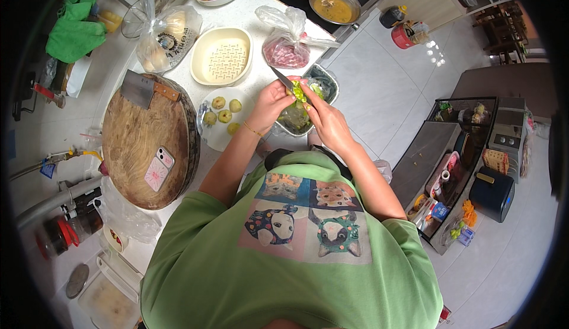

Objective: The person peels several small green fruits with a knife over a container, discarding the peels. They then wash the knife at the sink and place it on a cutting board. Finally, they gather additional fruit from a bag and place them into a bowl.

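Observation:
My left hand (271,105) is closed around a bright yellow-green piece of vegetable (299,93), whose kind I cannot make out. A small knife (281,78) lies across it, its dark blade pointing up and to the left. My right hand (326,124) is closed at the near end of the knife, with the handle mostly hidden by fingers. Both hands meet above a bin (336,92) lined with a clear bag and holding green scraps. Left of my left wrist, a white plate (214,138) carries several round yellow-green pieces (224,116).
A round wooden chopping board (133,145) bears a cleaver (138,89) and a phone (160,169). Behind the plate stand a cream basket (220,56), a bag of red meat (285,53) and another knotted bag (169,38). A pan (335,5) sits by the stove; a shelf rack (435,157) stands right.

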The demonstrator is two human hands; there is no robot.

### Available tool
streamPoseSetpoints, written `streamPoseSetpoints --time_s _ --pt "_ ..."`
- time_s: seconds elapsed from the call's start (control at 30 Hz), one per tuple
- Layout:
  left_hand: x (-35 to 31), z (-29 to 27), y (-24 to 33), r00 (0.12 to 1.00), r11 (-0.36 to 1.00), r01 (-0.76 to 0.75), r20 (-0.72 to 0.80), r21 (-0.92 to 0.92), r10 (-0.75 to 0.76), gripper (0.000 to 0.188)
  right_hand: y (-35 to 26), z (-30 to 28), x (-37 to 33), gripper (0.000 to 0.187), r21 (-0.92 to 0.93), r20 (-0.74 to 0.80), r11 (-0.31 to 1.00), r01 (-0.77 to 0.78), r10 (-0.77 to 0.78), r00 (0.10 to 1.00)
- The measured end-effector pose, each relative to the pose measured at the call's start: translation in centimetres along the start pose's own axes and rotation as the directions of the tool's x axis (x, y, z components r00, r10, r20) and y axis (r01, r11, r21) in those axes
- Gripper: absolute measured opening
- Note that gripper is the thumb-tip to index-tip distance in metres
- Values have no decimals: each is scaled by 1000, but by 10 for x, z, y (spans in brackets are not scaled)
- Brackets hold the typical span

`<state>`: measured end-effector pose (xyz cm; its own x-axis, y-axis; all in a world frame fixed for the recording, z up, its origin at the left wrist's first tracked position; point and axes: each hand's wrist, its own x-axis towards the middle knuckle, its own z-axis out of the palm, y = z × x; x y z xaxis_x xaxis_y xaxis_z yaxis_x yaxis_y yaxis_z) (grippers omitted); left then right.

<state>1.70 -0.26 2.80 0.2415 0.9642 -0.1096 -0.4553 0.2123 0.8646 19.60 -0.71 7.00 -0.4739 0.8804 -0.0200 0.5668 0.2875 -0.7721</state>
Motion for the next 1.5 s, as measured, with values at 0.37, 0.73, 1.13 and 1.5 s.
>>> streamPoseSetpoints --time_s 0.37,0.73,1.13,1.5 --pt "0 4 8 993 991 120 5 -50 -120 43 9 8 3 43 -44 -190 999 -6 -2 982" --pt "-27 -20 10 988 981 147 -18 -123 -151 45 37 14 9 54 769 221 447 -456 484 847" --pt "-147 -103 -20 716 867 331 -697 373 26 41 78 47 3 27 57 24 930 -364 363 931" --pt "-157 -112 -44 621 788 379 -765 485 172 55 86 50 20 13 -451 -83 880 -147 123 989"
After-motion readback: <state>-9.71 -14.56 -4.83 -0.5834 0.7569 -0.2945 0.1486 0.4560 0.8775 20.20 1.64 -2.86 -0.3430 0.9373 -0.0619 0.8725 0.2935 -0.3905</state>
